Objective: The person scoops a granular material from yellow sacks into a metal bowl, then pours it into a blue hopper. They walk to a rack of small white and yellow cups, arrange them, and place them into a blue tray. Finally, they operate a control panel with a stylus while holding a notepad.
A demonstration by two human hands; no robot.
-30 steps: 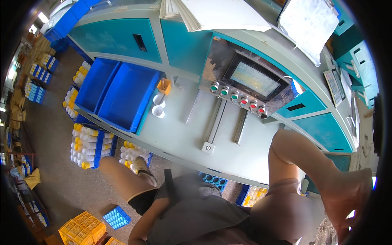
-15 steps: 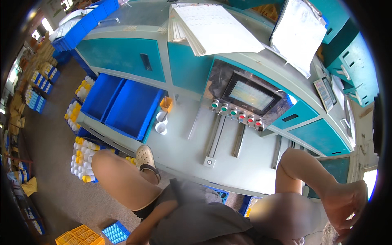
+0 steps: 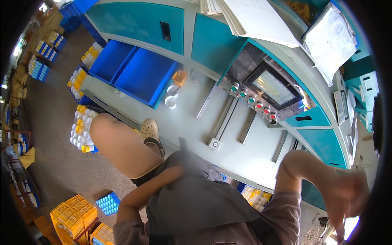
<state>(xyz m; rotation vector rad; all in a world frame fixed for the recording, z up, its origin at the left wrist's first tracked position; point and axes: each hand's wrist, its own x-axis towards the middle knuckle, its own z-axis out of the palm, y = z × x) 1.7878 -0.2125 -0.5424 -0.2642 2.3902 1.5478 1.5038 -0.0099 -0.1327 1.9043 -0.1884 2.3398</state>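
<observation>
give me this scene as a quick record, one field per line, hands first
left hand: against dark grey clothing at the lap; grip unclear
right hand: raised at the far right, blurred; grip unclear
bench: pale top
bench left: two blue bins side by side
beside bins: small orange holder, two white cups
control panel: dark screen frame, green and red buttons
above panel: loose white pages
floor, lower left: yellow crates, blue tray
</observation>
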